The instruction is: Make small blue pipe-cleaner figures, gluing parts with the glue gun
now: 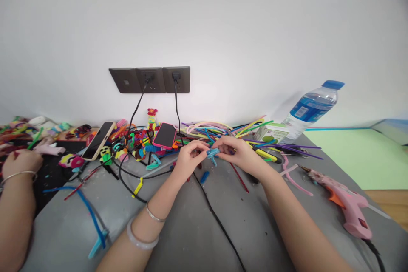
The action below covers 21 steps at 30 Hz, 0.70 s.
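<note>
Both hands meet over the middle of the grey table. A small bent piece of light-blue pipe cleaner sits between them. My left hand pinches its left end between thumb and fingers. From the other side, my right hand pinches its right end. A short loose end of the piece hangs down between the hands. Just below lies a short dark-blue pipe cleaner piece. Behind the hands spreads a pile of pipe cleaners in many colours.
A pink glue gun lies at right, near a tilted water bottle and a green-white box. Two phones and several pipe-cleaner figures stand left. A black cable crosses the table. Another person's hand is far left.
</note>
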{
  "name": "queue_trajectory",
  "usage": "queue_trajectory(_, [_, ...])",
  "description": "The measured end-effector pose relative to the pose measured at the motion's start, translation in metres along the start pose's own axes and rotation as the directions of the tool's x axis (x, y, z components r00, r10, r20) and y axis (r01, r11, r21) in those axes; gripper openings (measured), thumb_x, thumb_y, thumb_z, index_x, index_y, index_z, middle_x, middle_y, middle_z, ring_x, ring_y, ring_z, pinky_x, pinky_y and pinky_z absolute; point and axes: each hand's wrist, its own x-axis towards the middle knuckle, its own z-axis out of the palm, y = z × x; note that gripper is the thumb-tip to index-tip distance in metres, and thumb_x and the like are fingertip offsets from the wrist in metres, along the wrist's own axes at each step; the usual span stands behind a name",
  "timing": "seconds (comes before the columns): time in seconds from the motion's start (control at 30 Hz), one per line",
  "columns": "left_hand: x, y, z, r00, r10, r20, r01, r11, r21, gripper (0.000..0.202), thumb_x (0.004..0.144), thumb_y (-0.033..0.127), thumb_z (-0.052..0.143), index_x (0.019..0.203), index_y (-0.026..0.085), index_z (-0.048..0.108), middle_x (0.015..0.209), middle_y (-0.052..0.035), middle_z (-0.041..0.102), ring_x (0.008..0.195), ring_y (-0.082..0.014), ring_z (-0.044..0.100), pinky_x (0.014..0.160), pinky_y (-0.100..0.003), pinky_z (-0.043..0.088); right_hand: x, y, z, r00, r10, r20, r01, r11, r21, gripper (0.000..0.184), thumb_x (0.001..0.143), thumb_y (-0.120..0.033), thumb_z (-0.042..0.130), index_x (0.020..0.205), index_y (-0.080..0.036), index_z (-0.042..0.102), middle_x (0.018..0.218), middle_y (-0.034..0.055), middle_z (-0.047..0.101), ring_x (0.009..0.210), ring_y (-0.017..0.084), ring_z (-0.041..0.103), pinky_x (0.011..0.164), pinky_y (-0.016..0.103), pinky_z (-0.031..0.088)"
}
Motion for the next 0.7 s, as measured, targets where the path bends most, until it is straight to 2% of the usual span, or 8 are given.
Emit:
queue_trajectory(0.2, [-0.0006, 0.0022, 0.0033, 0.994, -0.113, -0.008, 0.113, 0.994, -0.014, 0.027, 0.078, 0.042, 0.069, 0.082, 0.016, 0.066, 0.095, -0.0081, 0.068, 0.078, -0.0163, 0.061, 0.065, -0.024, 0.047, -0.0002, 0.0004, 0.0006, 1.000, 0.007, 0.018, -0.007, 1.000, 0.000, 0.009, 0.085, -0.025, 0.064, 0.092, -0.019, 0.066, 0.078, 0.0011, 0.058, 0.065, 0.013, 0.050, 0.059, 0.025, 0.040])
queue_trajectory(0.37, [0.0007, 0.0037, 0.0029, 0.967, -0.191, -0.167, 0.151, 0.962, -0.227, 0.031, 0.081, 0.049, 0.064, 0.085, 0.019, 0.058, 0.097, -0.0064, 0.068, 0.080, -0.0149, 0.062, 0.061, -0.022, 0.046, -0.0004, -0.0003, -0.0025, 0.999, 0.030, -0.018, -0.030, 0.999, -0.011, 0.012, 0.084, -0.028, 0.065, 0.091, -0.019, 0.065, 0.077, 0.0011, 0.059, 0.064, 0.014, 0.050, 0.058, 0.026, 0.040])
queue_trajectory(0.43, [0.0013, 0.0039, 0.0015, 0.957, -0.212, -0.198, 0.152, 0.948, -0.281, 0.031, 0.082, 0.049, 0.063, 0.083, 0.019, 0.057, 0.095, -0.0058, 0.067, 0.078, -0.0141, 0.061, 0.059, -0.022, 0.045, -0.0005, 0.0001, -0.0033, 0.999, 0.034, -0.038, -0.035, 0.999, -0.021, 0.012, 0.084, -0.028, 0.064, 0.092, -0.019, 0.065, 0.076, 0.0008, 0.059, 0.064, 0.014, 0.050, 0.058, 0.027, 0.039])
queue_trajectory(0.5, [0.0016, 0.0035, 0.0005, 0.960, -0.209, -0.188, 0.156, 0.952, -0.264, 0.031, 0.082, 0.049, 0.061, 0.081, 0.018, 0.060, 0.091, -0.0055, 0.065, 0.076, -0.0135, 0.059, 0.058, -0.021, 0.043, -0.0007, 0.0012, -0.0039, 0.997, 0.041, -0.064, -0.043, 0.999, -0.030, 0.012, 0.084, -0.027, 0.063, 0.093, -0.019, 0.064, 0.074, 0.0004, 0.058, 0.064, 0.015, 0.050, 0.058, 0.027, 0.038])
queue_trajectory(0.6, [0.0008, 0.0026, 0.0010, 0.980, -0.152, -0.126, 0.137, 0.983, -0.121, 0.031, 0.084, 0.047, 0.059, 0.078, 0.016, 0.062, 0.086, -0.0049, 0.062, 0.077, -0.0136, 0.057, 0.058, -0.021, 0.043, -0.0012, 0.0041, -0.0046, 0.993, 0.056, -0.103, -0.060, 0.997, -0.041, 0.014, 0.085, -0.027, 0.061, 0.097, -0.020, 0.063, 0.072, -0.0003, 0.057, 0.063, 0.015, 0.049, 0.058, 0.027, 0.037])
queue_trajectory(0.7, [-0.0009, 0.0014, 0.0037, 0.993, -0.098, -0.065, 0.096, 0.995, -0.031, 0.024, 0.082, 0.041, 0.064, 0.082, 0.018, 0.057, 0.096, -0.0050, 0.063, 0.081, -0.0143, 0.058, 0.060, -0.021, 0.044, -0.0017, 0.0075, -0.0055, 0.989, 0.078, -0.126, -0.085, 0.995, -0.050, 0.017, 0.086, -0.030, 0.060, 0.099, -0.019, 0.062, 0.071, -0.0003, 0.058, 0.061, 0.014, 0.048, 0.059, 0.027, 0.037])
